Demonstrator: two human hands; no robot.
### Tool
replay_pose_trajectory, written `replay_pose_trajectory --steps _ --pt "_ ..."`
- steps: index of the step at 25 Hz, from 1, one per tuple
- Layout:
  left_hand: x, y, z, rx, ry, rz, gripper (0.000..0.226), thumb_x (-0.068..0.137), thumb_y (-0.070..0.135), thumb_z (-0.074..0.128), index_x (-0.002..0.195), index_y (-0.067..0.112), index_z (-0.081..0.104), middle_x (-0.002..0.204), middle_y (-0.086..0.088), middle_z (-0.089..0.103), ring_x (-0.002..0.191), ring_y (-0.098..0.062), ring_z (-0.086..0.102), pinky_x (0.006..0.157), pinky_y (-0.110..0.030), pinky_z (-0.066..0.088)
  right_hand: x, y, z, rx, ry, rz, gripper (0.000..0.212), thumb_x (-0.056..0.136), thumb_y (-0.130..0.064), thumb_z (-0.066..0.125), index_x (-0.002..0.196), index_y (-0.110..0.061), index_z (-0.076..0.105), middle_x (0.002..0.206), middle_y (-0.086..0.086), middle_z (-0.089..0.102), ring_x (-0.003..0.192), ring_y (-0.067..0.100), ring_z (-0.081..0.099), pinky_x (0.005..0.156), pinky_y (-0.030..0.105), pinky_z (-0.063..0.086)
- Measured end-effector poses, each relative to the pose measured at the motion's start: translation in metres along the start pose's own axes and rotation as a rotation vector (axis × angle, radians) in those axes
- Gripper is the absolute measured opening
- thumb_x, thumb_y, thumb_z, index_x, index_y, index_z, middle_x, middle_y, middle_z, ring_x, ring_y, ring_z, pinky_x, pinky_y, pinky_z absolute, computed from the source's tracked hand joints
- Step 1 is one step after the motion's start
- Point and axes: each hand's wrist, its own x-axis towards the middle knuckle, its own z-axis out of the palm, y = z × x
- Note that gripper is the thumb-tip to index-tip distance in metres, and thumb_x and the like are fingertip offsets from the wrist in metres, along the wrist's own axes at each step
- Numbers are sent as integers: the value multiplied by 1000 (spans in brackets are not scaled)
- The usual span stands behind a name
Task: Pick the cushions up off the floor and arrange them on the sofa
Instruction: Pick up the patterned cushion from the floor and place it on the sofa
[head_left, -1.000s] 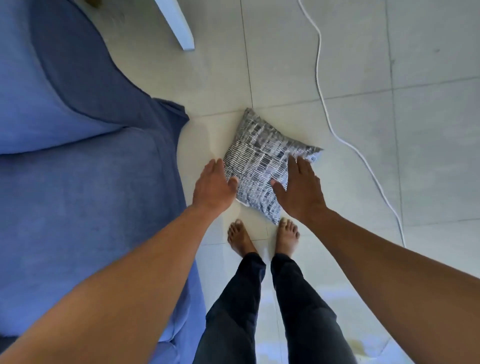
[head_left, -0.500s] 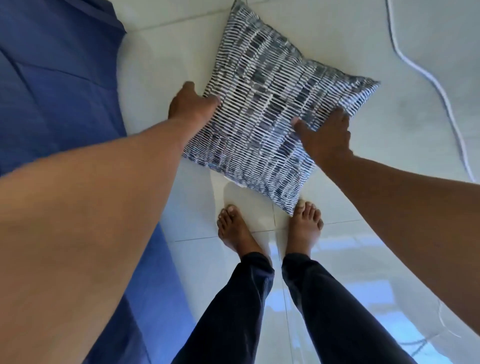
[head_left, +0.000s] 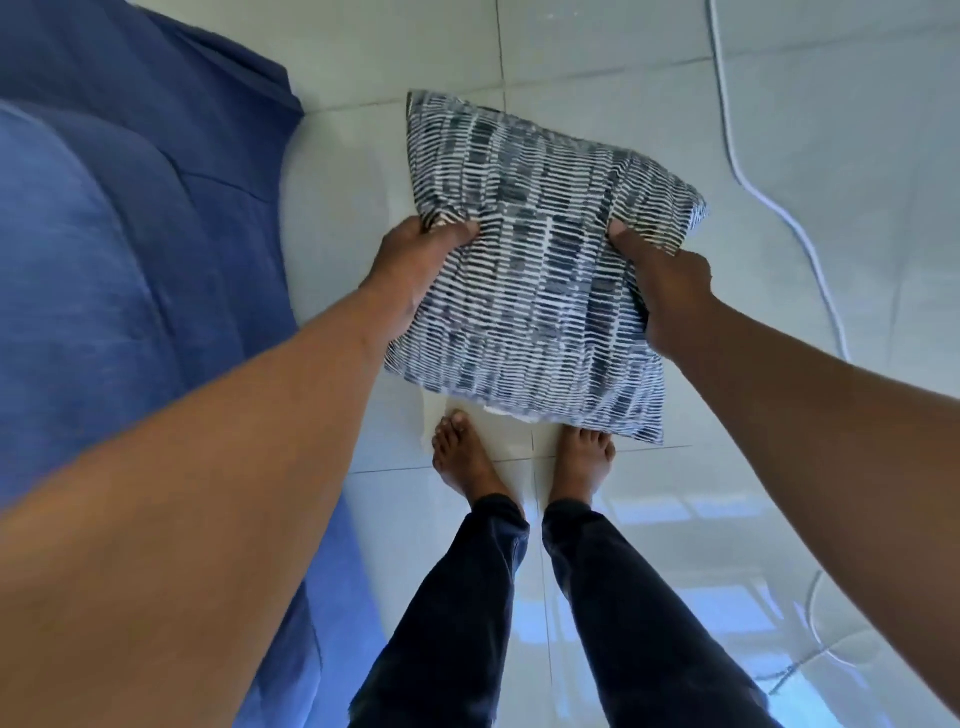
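Observation:
A square cushion (head_left: 535, 270) with a dark blue and white dashed pattern hangs just above the pale tiled floor, in front of my bare feet. My left hand (head_left: 415, 265) grips its left edge, thumb pressed into the fabric. My right hand (head_left: 660, 291) grips its right edge the same way. The cushion's near edge covers part of my toes. The blue sofa (head_left: 119, 270) fills the left side of the view, right beside my left arm.
A white cable (head_left: 769, 202) snakes across the floor tiles (head_left: 857, 104) to the right of the cushion. My legs in dark trousers (head_left: 498, 613) stand close to the sofa's front edge.
Both hands went from resting open on the cushion's sides to gripping its edges, and the cushion has come up off the floor towards me.

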Motion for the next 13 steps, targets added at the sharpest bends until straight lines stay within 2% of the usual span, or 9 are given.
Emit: replay_pose_trajectory --steps 1,2,4,10,13 --pt "-24 6 -6 -41 9 14 57 86 35 85 136 15 67 124 -5 78 108 -25 77 102 -45 61 -36 -24 1 107 -7 -28 44 80 -32 90 113 -7 76 105 10 83 91 27 82 82 43 66" --pt "-50 13 -14 -84 12 26 57 86 35 85 135 16 66 125 -4 78 110 -25 76 102 -45 61 -76 -42 -7 182 -65 -14 44 76 -29 93 110 -7 78 101 9 83 87 26 82 80 43 67" --pt "-108 32 -29 -159 11 57 55 87 32 85 135 16 65 127 -4 78 112 -24 76 102 -43 62 -144 -65 -12 167 -36 -122 39 76 -27 93 108 -8 79 97 7 84 85 25 82 78 44 68" --pt "-251 71 -83 -233 96 155 59 82 50 83 130 20 66 123 0 79 112 -21 76 105 -45 60 -276 -135 -17 -1 -64 -275 35 72 -35 95 98 -20 78 98 1 83 89 20 82 87 44 66" --pt "-330 73 -126 -331 184 210 47 96 38 76 135 16 63 125 -2 76 113 -20 75 94 -34 61 -349 -155 3 -110 -167 -396 32 74 -36 93 98 -23 76 99 -1 81 90 19 80 92 45 64"
